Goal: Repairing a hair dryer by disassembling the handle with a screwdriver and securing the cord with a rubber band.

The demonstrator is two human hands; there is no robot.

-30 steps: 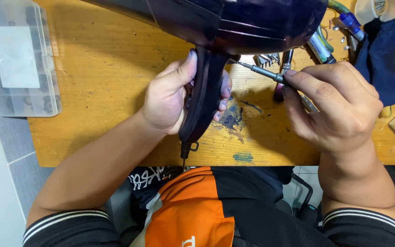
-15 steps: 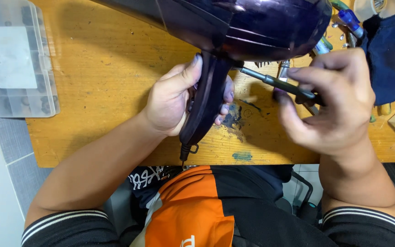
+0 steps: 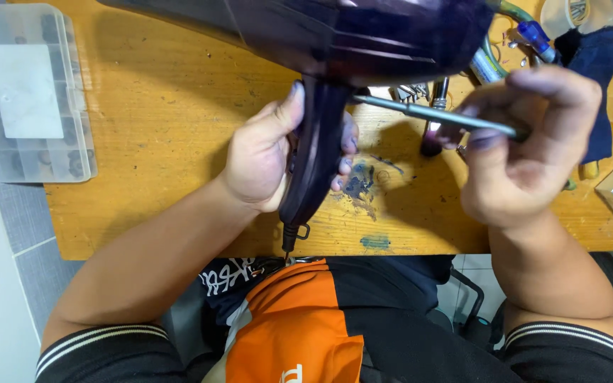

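Far left, a clear compartment box (image 3: pixel 30 99) lies on the tabletop (image 3: pixel 157 177). Our left hand (image 3: pixel 264 159) wraps its fingers around the handle of the dark purple hair dryer (image 3: pixel 335 57), held above the tabletop. Our right hand (image 3: pixel 533 149) pinches a screwdriver (image 3: pixel 427 113), its tip at the handle's top. We judge it best kept square, the dryer held steady. A blue cloth (image 3: pixel 597 64) lies at the right.
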